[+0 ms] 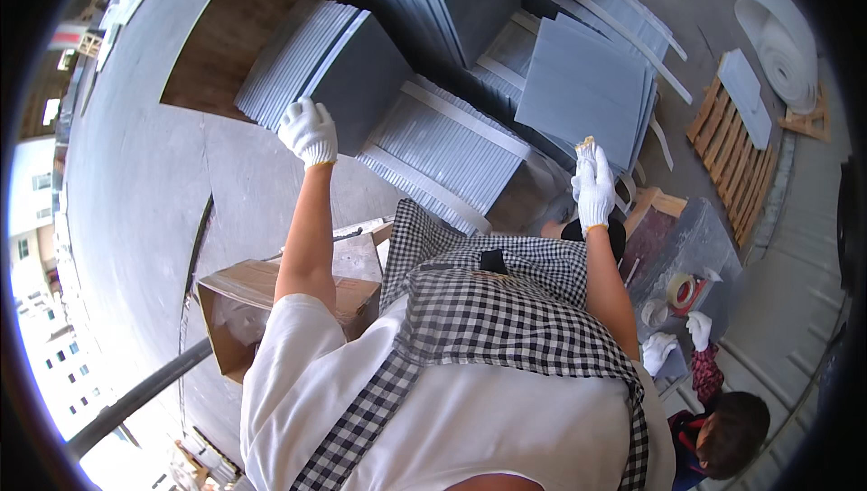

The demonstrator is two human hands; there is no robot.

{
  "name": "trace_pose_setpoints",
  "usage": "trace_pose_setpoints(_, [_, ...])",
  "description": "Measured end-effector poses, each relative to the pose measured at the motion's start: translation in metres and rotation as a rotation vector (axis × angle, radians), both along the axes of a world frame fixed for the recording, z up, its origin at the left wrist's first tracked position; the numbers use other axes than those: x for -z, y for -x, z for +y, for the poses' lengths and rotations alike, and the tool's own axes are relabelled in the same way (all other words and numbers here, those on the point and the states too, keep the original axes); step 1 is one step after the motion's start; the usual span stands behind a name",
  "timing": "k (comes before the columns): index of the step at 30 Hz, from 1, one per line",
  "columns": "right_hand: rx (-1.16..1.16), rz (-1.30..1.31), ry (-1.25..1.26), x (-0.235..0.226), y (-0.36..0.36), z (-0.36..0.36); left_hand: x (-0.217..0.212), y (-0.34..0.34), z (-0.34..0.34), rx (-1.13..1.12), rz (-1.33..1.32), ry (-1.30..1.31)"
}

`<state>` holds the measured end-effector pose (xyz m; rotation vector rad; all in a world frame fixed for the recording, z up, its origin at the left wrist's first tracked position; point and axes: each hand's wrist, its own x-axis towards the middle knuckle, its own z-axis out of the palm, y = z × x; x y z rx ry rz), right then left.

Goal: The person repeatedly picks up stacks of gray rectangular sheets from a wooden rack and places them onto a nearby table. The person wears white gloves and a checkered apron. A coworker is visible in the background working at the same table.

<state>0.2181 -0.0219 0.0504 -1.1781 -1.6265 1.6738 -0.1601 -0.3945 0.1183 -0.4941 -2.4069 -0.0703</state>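
My left hand (309, 132), in a white knit glove, has its fingers curled at the near corner of a row of thin grey slabs (348, 62) standing on edge. My right hand (593, 186), gloved the same way, pinches a small yellowish piece (585, 143) whose kind I cannot make out. It is close to the near edge of a few flat grey slabs (578, 89) lying fanned on one another. Between my hands sits a strapped bundle of slabs (442, 143), with pale bands across it.
Behind stands a taller slab stack (452, 3) against a brown board (244, 30). An open cardboard box (230, 310) is by my left arm. At right are a wooden pallet (736, 152), a white foam roll (777, 44), tape rolls (684, 292) and another person (727, 437) wearing white gloves.
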Motion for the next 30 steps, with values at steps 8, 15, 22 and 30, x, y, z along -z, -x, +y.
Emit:
trace_pose_setpoints(8, [-0.066,-0.118,0.021,-0.039,0.028,-0.003,0.004,0.003,-0.009,-0.169,-0.075,-0.058])
trace_pose_setpoints(15, [-0.01,-0.083,0.08,-0.039,0.025,-0.006,0.0,0.013,-0.008,-0.22,-0.104,-0.117])
trace_pose_setpoints(22, [-0.037,-0.09,0.103,-0.044,0.023,-0.014,0.007,0.013,-0.01,-0.217,-0.101,-0.157])
trace_pose_setpoints(30, [-0.093,-0.081,0.114,-0.048,0.017,-0.013,0.01,0.009,-0.009,-0.262,-0.104,-0.176])
